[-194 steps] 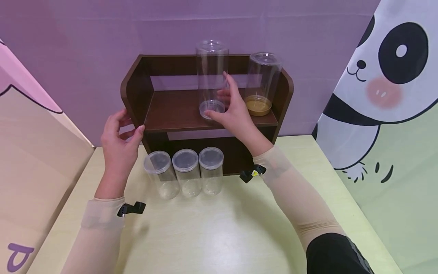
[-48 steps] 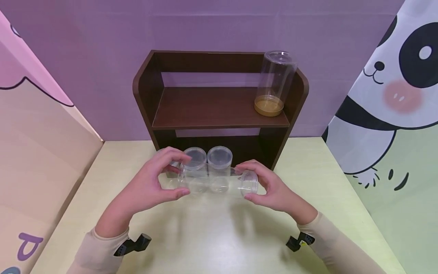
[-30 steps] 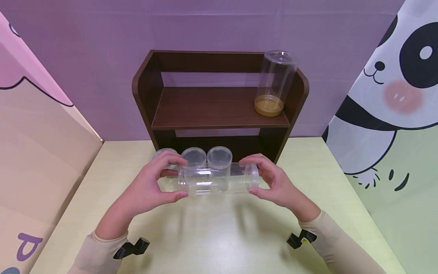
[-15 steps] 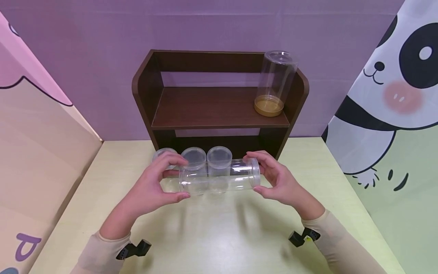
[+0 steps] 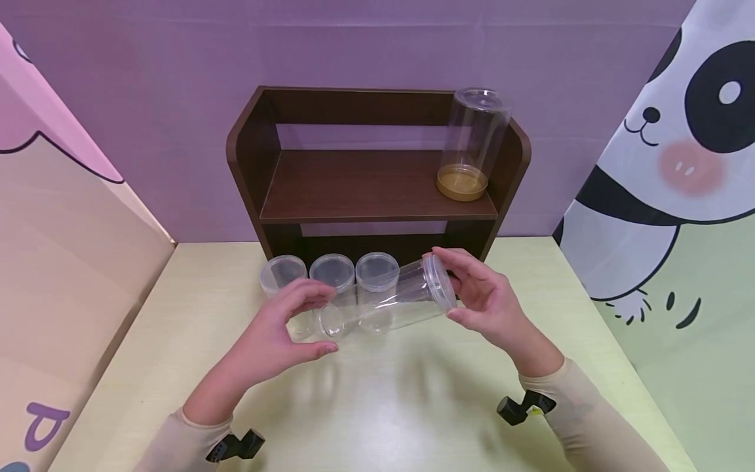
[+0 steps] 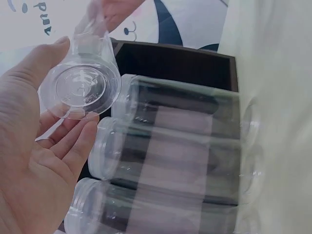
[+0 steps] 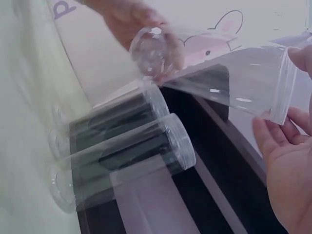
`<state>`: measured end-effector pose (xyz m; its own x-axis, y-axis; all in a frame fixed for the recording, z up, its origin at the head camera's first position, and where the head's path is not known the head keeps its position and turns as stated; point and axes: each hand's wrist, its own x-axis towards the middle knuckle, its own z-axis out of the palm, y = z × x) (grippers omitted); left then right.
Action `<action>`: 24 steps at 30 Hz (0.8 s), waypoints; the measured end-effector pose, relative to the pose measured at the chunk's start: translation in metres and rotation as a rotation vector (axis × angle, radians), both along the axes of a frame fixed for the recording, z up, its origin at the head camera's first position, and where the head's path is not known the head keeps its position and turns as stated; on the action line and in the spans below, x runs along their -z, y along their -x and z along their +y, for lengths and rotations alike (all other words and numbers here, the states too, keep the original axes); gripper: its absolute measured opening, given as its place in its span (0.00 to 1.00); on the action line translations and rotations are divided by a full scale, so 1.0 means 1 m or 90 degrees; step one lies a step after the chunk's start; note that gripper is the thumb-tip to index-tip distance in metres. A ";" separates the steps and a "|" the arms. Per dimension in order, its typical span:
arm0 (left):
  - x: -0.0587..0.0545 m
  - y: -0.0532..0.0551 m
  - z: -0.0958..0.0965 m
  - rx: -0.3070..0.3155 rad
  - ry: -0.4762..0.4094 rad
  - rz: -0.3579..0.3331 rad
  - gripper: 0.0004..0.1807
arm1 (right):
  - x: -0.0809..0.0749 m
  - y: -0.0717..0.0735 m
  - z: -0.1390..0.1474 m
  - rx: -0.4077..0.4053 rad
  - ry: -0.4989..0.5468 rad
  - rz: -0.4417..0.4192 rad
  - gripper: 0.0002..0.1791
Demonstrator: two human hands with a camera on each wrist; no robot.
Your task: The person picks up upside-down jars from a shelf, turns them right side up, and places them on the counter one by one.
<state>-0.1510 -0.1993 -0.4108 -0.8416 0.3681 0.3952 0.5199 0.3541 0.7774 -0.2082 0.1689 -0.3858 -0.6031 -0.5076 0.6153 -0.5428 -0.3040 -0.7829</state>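
Note:
A clear plastic jar (image 5: 395, 305) hangs slanted above the table, its lid (image 5: 439, 284) end raised at the right. My right hand (image 5: 486, 295) grips the lid end, thumb below and fingers above. Around the jar's base my left hand (image 5: 283, 334) is loosely cupped; a gap shows between its fingertips and the base in the head view. The left wrist view shows the round base (image 6: 82, 87) between that thumb and fingers. Just behind stand three similar lidded jars: left (image 5: 283, 272), middle (image 5: 332, 270) and right (image 5: 377, 270).
A dark brown shelf (image 5: 377, 216) stands at the back of the pale table (image 5: 366, 406). A taller clear jar with a gold lid (image 5: 463, 183) stands lid-down at its upper right. Patterned panels rise at both sides.
The jar first stood on the upper shelf; both hands then held it level over the table. Now its lid end is tilted up and turned toward me, and the left fingers no longer span the base closely.

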 end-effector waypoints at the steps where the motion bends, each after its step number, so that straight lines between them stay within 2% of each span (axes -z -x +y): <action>1: 0.002 -0.001 0.001 -0.003 0.007 -0.005 0.41 | -0.001 0.000 -0.001 0.002 0.003 -0.001 0.42; 6: 0.011 -0.004 0.006 -0.011 0.030 -0.015 0.42 | -0.006 -0.001 -0.007 -0.011 0.015 0.019 0.45; 11: 0.019 -0.005 0.013 -0.013 0.045 -0.035 0.42 | -0.010 -0.001 -0.010 -0.026 -0.001 0.039 0.46; 19: 0.043 -0.003 0.027 0.025 0.042 -0.083 0.39 | -0.010 0.000 -0.018 -0.071 -0.036 0.009 0.45; 24: 0.051 0.000 0.033 0.059 0.033 -0.113 0.39 | -0.011 -0.002 -0.021 -0.093 -0.070 -0.011 0.42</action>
